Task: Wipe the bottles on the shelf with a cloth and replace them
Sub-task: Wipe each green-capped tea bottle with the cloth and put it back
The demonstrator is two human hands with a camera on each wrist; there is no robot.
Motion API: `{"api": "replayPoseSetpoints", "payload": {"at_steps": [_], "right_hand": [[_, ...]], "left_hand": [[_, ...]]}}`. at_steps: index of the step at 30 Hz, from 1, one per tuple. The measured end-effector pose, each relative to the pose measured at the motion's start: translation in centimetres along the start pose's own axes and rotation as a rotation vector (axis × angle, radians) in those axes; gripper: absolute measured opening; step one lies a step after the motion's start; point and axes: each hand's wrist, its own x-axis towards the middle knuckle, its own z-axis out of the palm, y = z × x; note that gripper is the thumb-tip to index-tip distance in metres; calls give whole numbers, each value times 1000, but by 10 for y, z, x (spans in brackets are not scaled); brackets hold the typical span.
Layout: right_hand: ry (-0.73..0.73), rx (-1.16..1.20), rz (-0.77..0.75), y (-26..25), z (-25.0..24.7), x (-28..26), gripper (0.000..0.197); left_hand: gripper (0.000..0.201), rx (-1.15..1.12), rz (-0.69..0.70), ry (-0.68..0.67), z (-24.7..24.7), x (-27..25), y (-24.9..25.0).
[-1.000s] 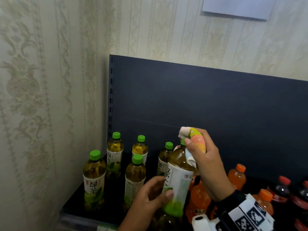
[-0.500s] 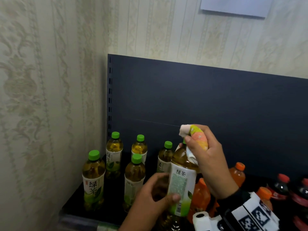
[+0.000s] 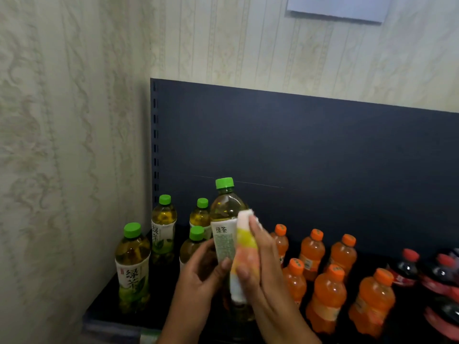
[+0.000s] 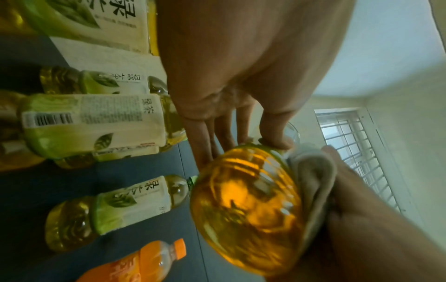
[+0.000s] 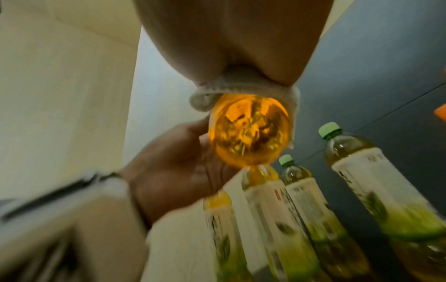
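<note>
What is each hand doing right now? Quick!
Left hand: closed, holding the green tea bottle by its label.
Right hand: closed, wrapping the cloth round that bottle.

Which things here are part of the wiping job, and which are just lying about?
In the job: held bottle, cloth, left hand, right hand, shelf, waiting tea bottles, orange bottles, red-capped bottles.
Just there: paper on the wall, window.
</note>
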Motion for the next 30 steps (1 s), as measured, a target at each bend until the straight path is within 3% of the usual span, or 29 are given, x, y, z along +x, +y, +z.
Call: {"api": "replayPoseSetpoints", "payload": {"at_steps": [5, 8, 12, 15, 19, 24, 27, 30], "right_hand": [[101, 123, -104, -26, -25, 39, 55], [10, 159, -90, -18, -15, 30, 57], [-110, 134, 0, 7, 7, -11, 60], [-89, 177, -4, 10, 9, -15, 56], [-43, 275, -18, -6, -2, 7, 51], [-36, 301, -74, -30, -18, 32, 48], [-81, 309, -110, -28, -14, 24, 49], [-135, 358, -30, -6, -3, 3, 47]], "left_hand": [[39, -42, -55, -113, 4, -2, -1], [52, -70, -17, 23, 1, -3, 2], [48, -137, 49, 193, -13, -7, 5], [50, -194, 32, 109, -10, -12, 10], [69, -107, 10, 27, 6, -14, 8], [38, -91, -14, -32, 7, -16, 7], [39, -121, 82, 29, 3, -15, 10], [42, -190, 169, 145, -3, -13, 12]]}}
